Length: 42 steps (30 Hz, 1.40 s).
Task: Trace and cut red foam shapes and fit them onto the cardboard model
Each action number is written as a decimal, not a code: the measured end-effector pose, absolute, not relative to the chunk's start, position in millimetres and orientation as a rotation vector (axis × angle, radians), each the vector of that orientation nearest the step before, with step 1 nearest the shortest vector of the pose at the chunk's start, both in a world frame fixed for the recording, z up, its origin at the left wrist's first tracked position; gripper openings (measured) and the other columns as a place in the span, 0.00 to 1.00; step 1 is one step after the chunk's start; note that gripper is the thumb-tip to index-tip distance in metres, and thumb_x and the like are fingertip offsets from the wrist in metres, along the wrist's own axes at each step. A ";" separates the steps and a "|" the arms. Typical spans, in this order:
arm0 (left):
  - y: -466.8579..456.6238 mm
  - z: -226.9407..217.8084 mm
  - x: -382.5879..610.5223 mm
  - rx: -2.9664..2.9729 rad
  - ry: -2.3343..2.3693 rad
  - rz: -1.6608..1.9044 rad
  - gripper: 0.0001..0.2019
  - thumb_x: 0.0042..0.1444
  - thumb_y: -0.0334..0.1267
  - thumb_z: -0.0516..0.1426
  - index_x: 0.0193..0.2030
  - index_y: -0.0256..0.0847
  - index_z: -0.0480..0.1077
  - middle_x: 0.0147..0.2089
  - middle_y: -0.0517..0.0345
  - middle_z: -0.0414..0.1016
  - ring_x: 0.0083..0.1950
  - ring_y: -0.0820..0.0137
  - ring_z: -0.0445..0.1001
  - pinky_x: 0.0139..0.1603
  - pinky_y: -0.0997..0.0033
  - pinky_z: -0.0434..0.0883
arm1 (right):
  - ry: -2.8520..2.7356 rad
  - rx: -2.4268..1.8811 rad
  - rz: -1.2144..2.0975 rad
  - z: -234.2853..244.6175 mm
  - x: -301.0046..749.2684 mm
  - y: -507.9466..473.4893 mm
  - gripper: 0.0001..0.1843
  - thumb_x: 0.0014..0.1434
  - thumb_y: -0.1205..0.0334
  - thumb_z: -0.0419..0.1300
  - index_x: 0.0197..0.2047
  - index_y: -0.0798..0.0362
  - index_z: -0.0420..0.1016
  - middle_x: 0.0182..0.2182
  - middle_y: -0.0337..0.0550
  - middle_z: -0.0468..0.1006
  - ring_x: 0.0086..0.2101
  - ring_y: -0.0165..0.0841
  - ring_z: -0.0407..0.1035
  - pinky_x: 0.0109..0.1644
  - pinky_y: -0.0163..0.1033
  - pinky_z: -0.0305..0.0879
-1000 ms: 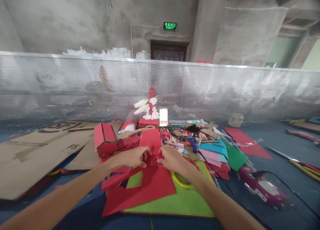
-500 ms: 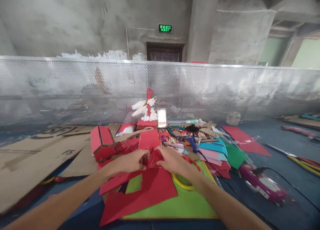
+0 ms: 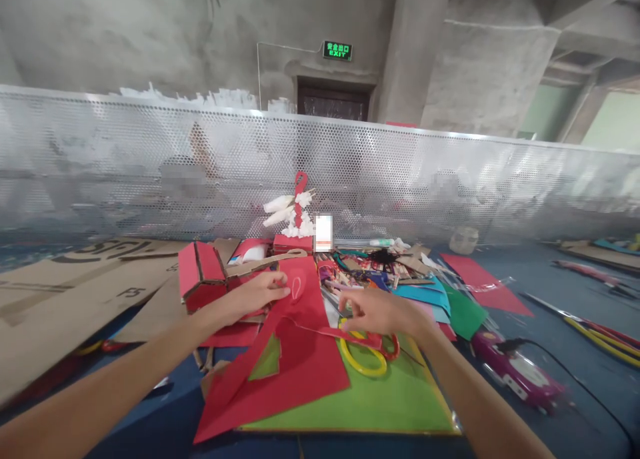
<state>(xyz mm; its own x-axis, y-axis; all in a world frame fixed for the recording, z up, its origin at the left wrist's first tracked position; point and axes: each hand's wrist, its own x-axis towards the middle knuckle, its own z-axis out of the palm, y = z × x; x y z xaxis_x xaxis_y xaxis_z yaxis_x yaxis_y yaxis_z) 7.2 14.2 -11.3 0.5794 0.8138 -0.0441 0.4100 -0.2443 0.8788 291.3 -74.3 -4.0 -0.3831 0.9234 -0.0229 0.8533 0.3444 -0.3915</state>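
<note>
My left hand (image 3: 260, 292) pinches the upper edge of a large red paper sheet (image 3: 295, 359) and lifts it off the green sheet (image 3: 395, 406), so the red sheet stands tilted. A loop outline is drawn on the red sheet near my left fingers. My right hand (image 3: 383, 310) hovers to the right, fingers curled in a pinch over the red and yellow scissors (image 3: 367, 354); whether it holds anything I cannot make out. A red cardboard box (image 3: 200, 276) sits just left of my left hand.
Brown cardboard sheets (image 3: 80, 292) lie at left. A pile of coloured paper, sticks and a blue glue gun (image 3: 400, 282) lies behind my right hand. A purple corded tool (image 3: 517, 372) lies at right. A perforated metal fence (image 3: 450, 179) closes the back.
Both hands pressed together on the flat red sheet before. Now my left hand has lifted the sheet's edge up and left, and my right hand has drawn away to the right.
</note>
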 end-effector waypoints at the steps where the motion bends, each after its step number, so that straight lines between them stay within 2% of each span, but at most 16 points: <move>1: 13.0 -13.8 7.3 1.800 0.988 0.497 0.19 0.51 0.54 0.62 0.36 0.42 0.64 0.32 0.63 0.68 0.29 0.72 0.64 0.29 0.74 0.60 | -2.447 -1.657 0.476 -3.9 296.1 -78.1 0.16 0.58 0.50 0.64 0.45 0.49 0.75 0.32 0.40 0.78 0.29 0.34 0.69 0.28 0.35 0.52; 5: 14.1 -34.5 9.9 1.813 0.827 0.303 0.17 0.53 0.52 0.63 0.36 0.41 0.67 0.34 0.60 0.71 0.33 0.70 0.69 0.32 0.73 0.65 | -2.448 -1.807 0.256 -12.5 298.9 -83.6 0.16 0.59 0.53 0.61 0.48 0.50 0.75 0.33 0.44 0.79 0.31 0.38 0.71 0.28 0.36 0.50; 8: 20.5 -49.4 11.1 1.844 0.803 0.243 0.15 0.54 0.51 0.62 0.36 0.41 0.67 0.32 0.61 0.70 0.33 0.69 0.70 0.32 0.73 0.66 | -2.475 -1.924 0.147 -18.8 289.4 -83.2 0.24 0.56 0.47 0.63 0.50 0.53 0.75 0.37 0.52 0.80 0.34 0.44 0.74 0.28 0.37 0.52; 10: 24.8 -55.0 10.3 1.833 0.816 0.240 0.15 0.55 0.51 0.62 0.37 0.41 0.68 0.33 0.60 0.73 0.34 0.68 0.72 0.33 0.72 0.67 | -2.481 -1.984 0.086 -19.9 282.8 -83.8 0.24 0.56 0.47 0.62 0.49 0.55 0.76 0.38 0.55 0.80 0.36 0.47 0.74 0.29 0.38 0.53; 13: 28.0 -57.6 8.2 1.824 0.817 0.244 0.16 0.55 0.52 0.61 0.40 0.41 0.70 0.37 0.56 0.77 0.37 0.65 0.75 0.36 0.71 0.69 | -2.463 -1.975 0.055 -18.5 278.3 -85.1 0.16 0.54 0.53 0.62 0.41 0.54 0.77 0.33 0.51 0.80 0.35 0.44 0.74 0.30 0.38 0.53; 15: 27.6 -56.9 7.5 1.805 0.821 0.237 0.16 0.56 0.52 0.61 0.41 0.41 0.70 0.40 0.54 0.79 0.40 0.63 0.77 0.37 0.70 0.70 | -2.427 -1.953 0.088 -16.7 278.9 -84.6 0.15 0.53 0.51 0.62 0.38 0.53 0.76 0.30 0.48 0.79 0.31 0.41 0.72 0.29 0.37 0.51; 19: 24.4 -54.6 8.9 1.776 0.844 0.223 0.17 0.55 0.52 0.62 0.41 0.42 0.70 0.40 0.52 0.81 0.41 0.62 0.77 0.33 0.71 0.68 | -2.159 -2.012 0.129 -11.2 281.8 -79.8 0.19 0.54 0.47 0.60 0.42 0.51 0.74 0.28 0.44 0.77 0.25 0.36 0.67 0.27 0.38 0.49; 27: 28.1 -60.4 11.4 1.881 0.828 0.223 0.16 0.54 0.52 0.62 0.37 0.42 0.65 0.30 0.63 0.69 0.30 0.72 0.67 0.27 0.75 0.65 | -1.879 -1.912 0.032 3.0 285.5 -77.0 0.24 0.52 0.50 0.62 0.50 0.51 0.70 0.33 0.44 0.79 0.31 0.38 0.71 0.33 0.38 0.52; 31: 21.9 -54.3 14.4 1.886 0.846 0.223 0.17 0.53 0.52 0.61 0.34 0.42 0.61 0.28 0.65 0.65 0.28 0.73 0.65 0.28 0.74 0.65 | -1.718 -1.799 -0.102 6.3 291.2 -76.0 0.21 0.56 0.50 0.59 0.50 0.50 0.70 0.37 0.44 0.79 0.35 0.40 0.71 0.37 0.39 0.55; 38: 14.1 -48.1 18.1 1.859 0.875 0.256 0.18 0.49 0.50 0.62 0.31 0.44 0.58 0.25 0.67 0.62 0.25 0.74 0.62 0.26 0.75 0.63 | -1.562 -1.673 -0.291 7.8 317.5 -68.6 0.19 0.60 0.51 0.56 0.52 0.50 0.67 0.35 0.45 0.78 0.37 0.43 0.71 0.40 0.42 0.61; 42: 15.6 -49.9 17.7 1.898 0.877 0.253 0.18 0.50 0.52 0.62 0.31 0.44 0.57 0.24 0.68 0.59 0.25 0.74 0.61 0.27 0.74 0.63 | -1.518 -1.639 -0.277 4.1 333.8 -61.5 0.18 0.59 0.52 0.58 0.50 0.50 0.67 0.37 0.46 0.77 0.40 0.44 0.72 0.43 0.45 0.63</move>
<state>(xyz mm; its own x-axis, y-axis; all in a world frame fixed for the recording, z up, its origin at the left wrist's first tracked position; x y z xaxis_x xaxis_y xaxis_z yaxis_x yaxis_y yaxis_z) 17.7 15.6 -49.9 0.7166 0.6699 -0.1945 0.4630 -0.2483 0.8509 333.8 -61.5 4.1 0.2348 0.7041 0.6701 0.8954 0.1116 -0.4310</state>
